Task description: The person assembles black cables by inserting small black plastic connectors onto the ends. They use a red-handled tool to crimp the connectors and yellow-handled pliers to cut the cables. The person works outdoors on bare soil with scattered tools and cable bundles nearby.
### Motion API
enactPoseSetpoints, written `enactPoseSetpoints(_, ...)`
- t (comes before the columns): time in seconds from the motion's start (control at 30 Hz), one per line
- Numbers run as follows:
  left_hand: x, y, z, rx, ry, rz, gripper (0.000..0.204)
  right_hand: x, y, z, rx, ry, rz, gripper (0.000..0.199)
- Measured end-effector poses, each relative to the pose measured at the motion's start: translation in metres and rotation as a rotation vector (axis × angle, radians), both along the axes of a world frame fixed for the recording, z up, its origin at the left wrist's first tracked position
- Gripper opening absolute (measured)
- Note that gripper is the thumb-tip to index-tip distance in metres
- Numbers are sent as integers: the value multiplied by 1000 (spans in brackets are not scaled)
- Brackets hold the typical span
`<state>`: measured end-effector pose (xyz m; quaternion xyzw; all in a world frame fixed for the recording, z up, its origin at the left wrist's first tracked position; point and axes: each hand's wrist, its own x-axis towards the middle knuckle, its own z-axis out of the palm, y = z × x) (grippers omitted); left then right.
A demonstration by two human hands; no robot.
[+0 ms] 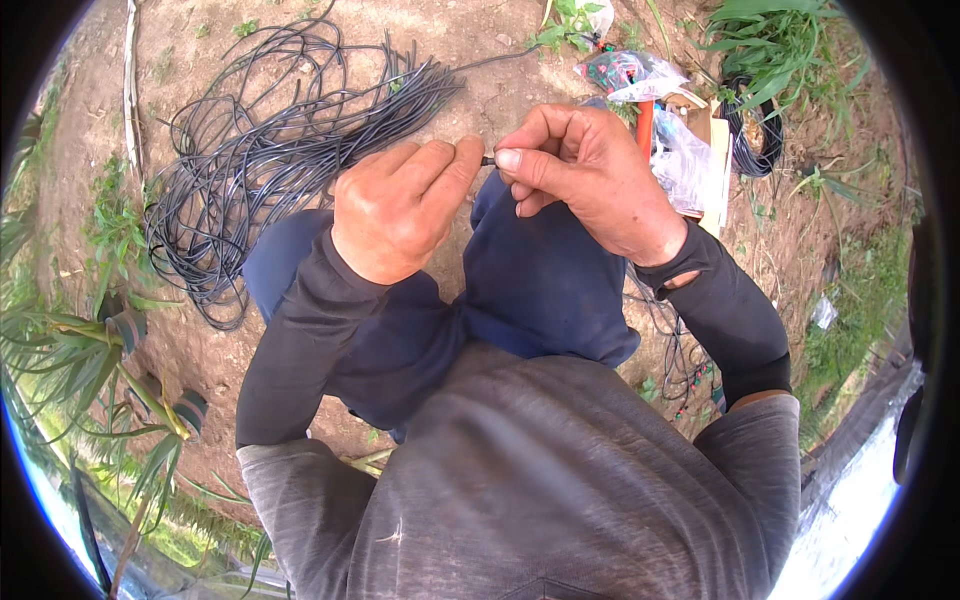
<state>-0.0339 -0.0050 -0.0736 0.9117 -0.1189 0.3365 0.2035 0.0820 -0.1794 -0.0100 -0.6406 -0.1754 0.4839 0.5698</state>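
Over my knees, both hands meet at a short bit of thin black tubing (488, 161) that shows between them. My left hand (400, 210) is closed round one side of it, back of the hand up, with the fingers curled out of sight. On the other side, my right hand (590, 175) pinches it between thumb and forefinger, and the remaining fingers curl loosely. Whether a small fitting sits at the pinch is hidden by the fingertips. A large loose heap of thin black tubing (240, 190) lies on the ground beyond and left of my left hand.
Past my right hand are clear plastic bags (640, 75) of small parts, an orange bar-like thing (645, 128) and a cardboard box (718, 150). A black coil (755, 140) lies beside them. Thin tubing with red and green bits (685, 385) rests under my right arm. Leafy plants (100, 350) grow left.
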Motion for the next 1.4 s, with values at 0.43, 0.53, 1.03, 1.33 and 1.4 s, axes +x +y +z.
enactPoseSetpoints(0.43,-9,3,3,-628,471,-346,15,10,-7,8,4,-1421,667,17)
enactPoseSetpoints(0.53,-8,3,1,-626,505,-373,15,13,-7,6,26,-1359,698,14)
enactPoseSetpoints(1.03,-8,-7,-2,-130,119,-127,32,13,3,2,-240,-463,459,32)
enactPoseSetpoints(1.33,2,-7,4,-200,325,-23,22,34,-14,7,-243,-273,339,35)
enactPoseSetpoints(1.4,-4,5,-12,-314,343,33,16,46,-67,2,-145,-333,-75,31)
